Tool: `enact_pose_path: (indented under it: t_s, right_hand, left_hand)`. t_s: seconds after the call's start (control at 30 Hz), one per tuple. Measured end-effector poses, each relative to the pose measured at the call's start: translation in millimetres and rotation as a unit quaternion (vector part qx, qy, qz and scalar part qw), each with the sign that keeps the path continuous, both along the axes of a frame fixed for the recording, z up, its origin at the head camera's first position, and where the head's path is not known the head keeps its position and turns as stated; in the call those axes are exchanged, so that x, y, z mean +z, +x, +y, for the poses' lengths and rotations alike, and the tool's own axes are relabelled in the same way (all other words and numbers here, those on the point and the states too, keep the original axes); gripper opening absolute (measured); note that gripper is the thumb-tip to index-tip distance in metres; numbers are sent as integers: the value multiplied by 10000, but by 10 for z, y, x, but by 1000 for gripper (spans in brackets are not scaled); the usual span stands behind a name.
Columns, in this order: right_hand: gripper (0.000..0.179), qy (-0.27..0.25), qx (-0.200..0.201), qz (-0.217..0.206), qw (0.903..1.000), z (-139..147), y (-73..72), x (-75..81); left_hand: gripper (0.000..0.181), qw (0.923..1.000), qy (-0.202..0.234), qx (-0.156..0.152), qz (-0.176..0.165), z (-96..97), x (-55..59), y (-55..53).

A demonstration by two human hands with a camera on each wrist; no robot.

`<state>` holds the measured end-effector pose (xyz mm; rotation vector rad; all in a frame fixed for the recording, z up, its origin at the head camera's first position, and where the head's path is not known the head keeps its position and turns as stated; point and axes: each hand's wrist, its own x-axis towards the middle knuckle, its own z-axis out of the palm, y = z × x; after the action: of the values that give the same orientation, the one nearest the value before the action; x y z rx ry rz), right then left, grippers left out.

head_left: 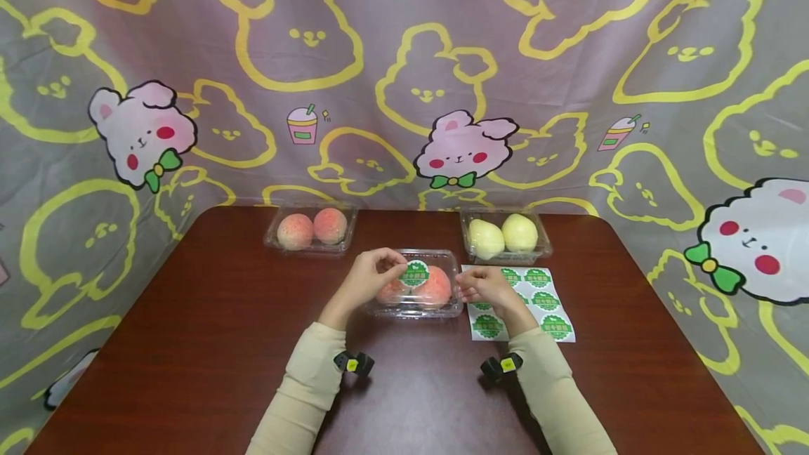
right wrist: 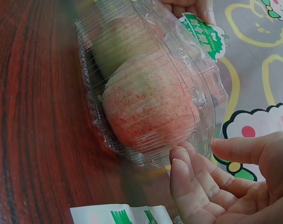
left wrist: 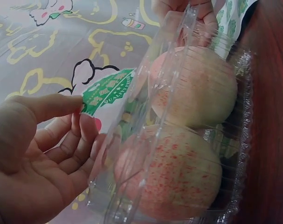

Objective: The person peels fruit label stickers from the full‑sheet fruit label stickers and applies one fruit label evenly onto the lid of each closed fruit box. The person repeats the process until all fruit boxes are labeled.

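In the head view a clear plastic clamshell box [head_left: 413,313] with two pink-and-cream peaches [head_left: 435,288] stands in the middle of the table. My left hand [head_left: 373,276] pinches a round green-and-white sticker [head_left: 416,273] between thumb and finger, over the lid. The left wrist view shows the sticker [left wrist: 106,93] tilted, its far edge close to the lid. At the box's right end, my right hand [head_left: 487,288] holds the edge, thumb near the lid and fingertips [right wrist: 180,163] against the side wall. Beneath the right forearm lies a sheet of green stickers [head_left: 545,300].
Another clear box [head_left: 346,248] with two peaches sits at the back left. At the back right is a clear box [head_left: 540,253] with two pale yellow-green fruits. A patterned cloth [head_left: 379,55] hangs behind the brown table [head_left: 189,343].
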<state>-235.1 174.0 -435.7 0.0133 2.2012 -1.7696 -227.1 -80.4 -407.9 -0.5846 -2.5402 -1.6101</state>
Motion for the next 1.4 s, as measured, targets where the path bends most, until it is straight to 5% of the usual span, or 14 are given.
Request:
enact_pose_path:
  t_s: [0.7,1.4]
  right_hand:
    - [33,60,-3,20,10000,-7,-22,-14]
    - [33,-11,-6,57,10000,-24,-12,-15]
  left_hand:
    - [8,9941,-238,931,497,96,-66,-15]
    - [5,9759,-818,1504,1356,201,-145,3]
